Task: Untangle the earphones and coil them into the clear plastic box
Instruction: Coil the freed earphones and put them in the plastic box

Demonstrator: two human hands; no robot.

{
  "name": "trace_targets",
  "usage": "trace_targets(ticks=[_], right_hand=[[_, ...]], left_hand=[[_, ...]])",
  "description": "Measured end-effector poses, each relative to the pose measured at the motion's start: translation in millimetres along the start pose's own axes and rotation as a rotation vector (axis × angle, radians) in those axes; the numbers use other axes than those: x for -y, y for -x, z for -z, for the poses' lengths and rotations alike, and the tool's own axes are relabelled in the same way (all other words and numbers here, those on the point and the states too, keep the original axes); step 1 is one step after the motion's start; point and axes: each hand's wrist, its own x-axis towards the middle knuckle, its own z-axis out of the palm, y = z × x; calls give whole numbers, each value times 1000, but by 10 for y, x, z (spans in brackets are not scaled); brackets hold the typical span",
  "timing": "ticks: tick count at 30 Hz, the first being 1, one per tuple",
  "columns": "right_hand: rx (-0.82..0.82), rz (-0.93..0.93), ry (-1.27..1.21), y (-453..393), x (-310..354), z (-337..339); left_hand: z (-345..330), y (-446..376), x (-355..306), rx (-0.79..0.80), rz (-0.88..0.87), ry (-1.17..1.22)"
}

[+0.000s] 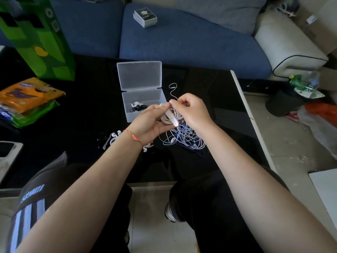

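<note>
— Two hands, doing what?
— The left hand [151, 121] cradles a coiled white earphone cable [170, 116]; the right hand [191, 111] pinches its strand.
— And the box?
— The clear plastic box [144, 99] sits open on the black table [209, 84], just behind the hands.

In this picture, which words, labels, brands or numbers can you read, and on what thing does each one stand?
None can be read with certainty.
Small box on the sofa: print too small.
Green carton: a code square, no legible words.
Orange packet: lettering blurred.
Grey garment: light letters, upside down and blurred.
Clear plastic box: no text visible.
</note>
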Motion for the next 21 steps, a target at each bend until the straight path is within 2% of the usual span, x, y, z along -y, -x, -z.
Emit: trace_targets(ticks=[4, 6, 10, 14, 17, 21], right_hand=[[130, -116, -148, -10, -39, 33], [198, -123, -133, -28, -59, 46], [199, 25, 187, 4, -43, 20], [293, 239, 421, 70, -84, -98], [302, 351, 573, 71, -124, -159], [321, 349, 602, 89, -133, -185]], left_hand=[[73, -26, -20, -69, 24, 78], [112, -36, -30, -86, 29, 61], [167, -73, -16, -176, 66, 112], [186, -101, 3, -263, 101, 140], [199, -117, 5, -354, 151, 19], [280, -174, 18, -451, 212, -156]])
